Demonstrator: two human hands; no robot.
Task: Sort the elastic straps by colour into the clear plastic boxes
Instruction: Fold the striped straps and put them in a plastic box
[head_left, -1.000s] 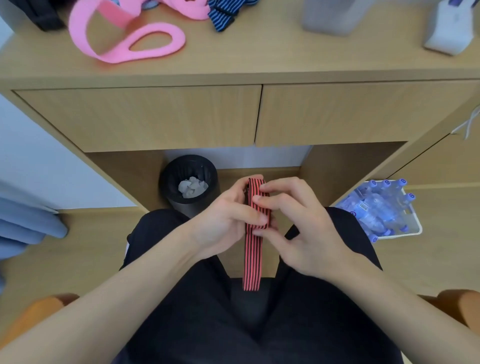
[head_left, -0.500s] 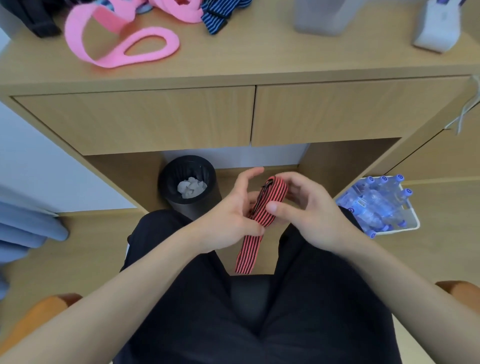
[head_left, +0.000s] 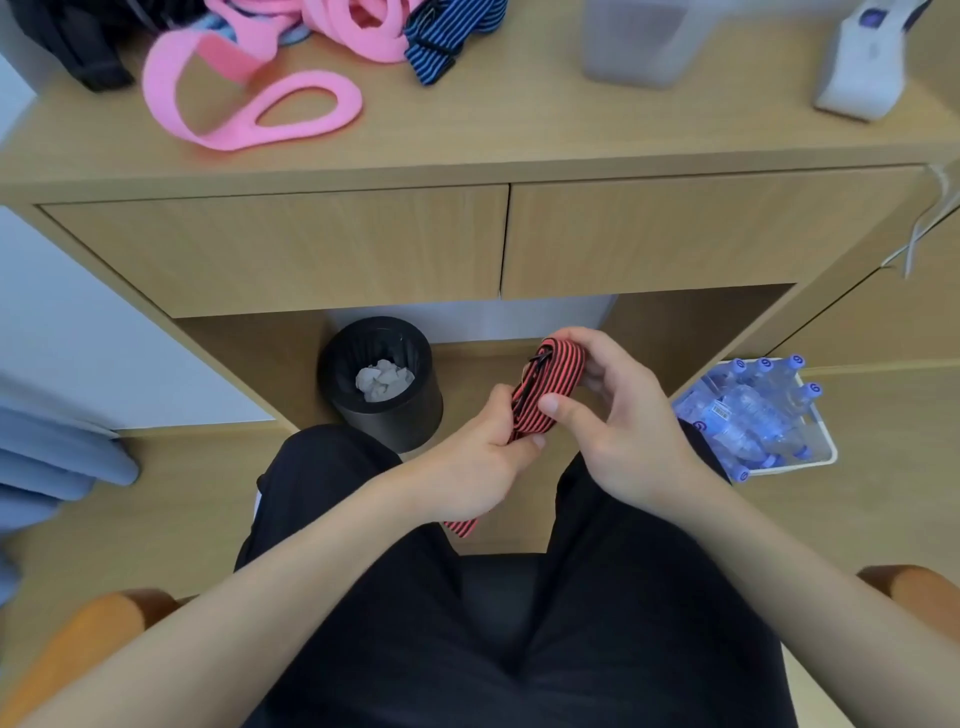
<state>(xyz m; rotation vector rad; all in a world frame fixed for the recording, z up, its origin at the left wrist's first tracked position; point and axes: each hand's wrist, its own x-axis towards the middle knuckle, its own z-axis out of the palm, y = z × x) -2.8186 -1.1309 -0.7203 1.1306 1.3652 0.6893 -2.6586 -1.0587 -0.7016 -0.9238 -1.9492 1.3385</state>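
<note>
Red-black striped strap at frame centre, below bench edge. Left hand grips lower part, right hand pinches folded top. Pink straps, blue striped strap unsorted on bench, upper left. Clear plastic box upper right, content unclear. I judge most sorting left.

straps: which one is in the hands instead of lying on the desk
The red-and-black striped strap, gripped by the left hand and the right hand over the lap. The pink straps and the blue-and-black striped strap lie on the desk top.
</note>
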